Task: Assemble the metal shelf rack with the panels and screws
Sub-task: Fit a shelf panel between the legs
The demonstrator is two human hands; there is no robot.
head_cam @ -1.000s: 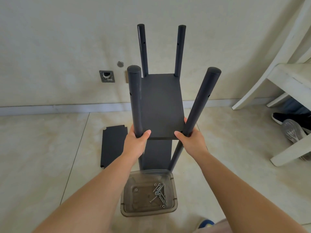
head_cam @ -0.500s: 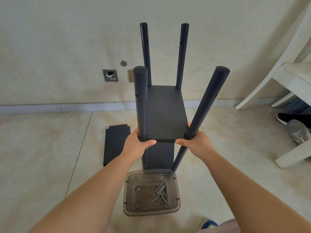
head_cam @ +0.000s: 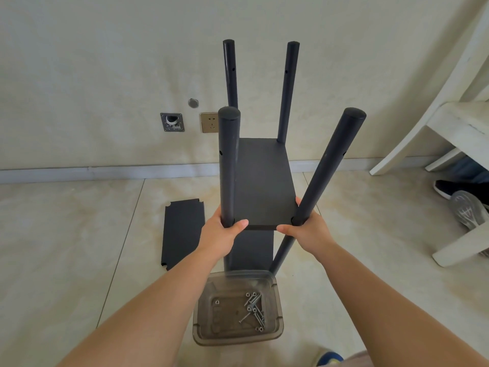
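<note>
I am looking down over both forearms at the rack (head_cam: 262, 181), which stands on the tiled floor (head_cam: 66, 234) close to the wall's skirting, its four dark posts rising toward me; my left hand (head_cam: 225, 231) is wrapped round the near left post (head_cam: 228, 165) at the near left corner of the shelf panel (head_cam: 264, 184), thumb lying across the panel's near edge; my right hand (head_cam: 307, 231) grips the near right post (head_cam: 328, 165) at the near right corner in the same way, thumb pointing inward along that edge; the two far posts (head_cam: 287, 91) stand at the panel's far corners, each with a small hole visible partway up; a second dark panel shows lower in the rack, between the near posts, below my hands; a loose panel (head_cam: 182, 231) with notched corners lies flat on the floor just left of the rack, apart from it; a translucent plastic tray (head_cam: 238, 337) sits on the floor at the rack's near side, between my forearms, with a cluster of screws (head_cam: 254, 311) gathered toward its right side; on the wall behind are a socket (head_cam: 209, 122) and a square metal fitting (head_cam: 172, 122); a white chair (head_cam: 455, 123) stands at the right, with shoes (head_cam: 465, 202) beneath it.
</note>
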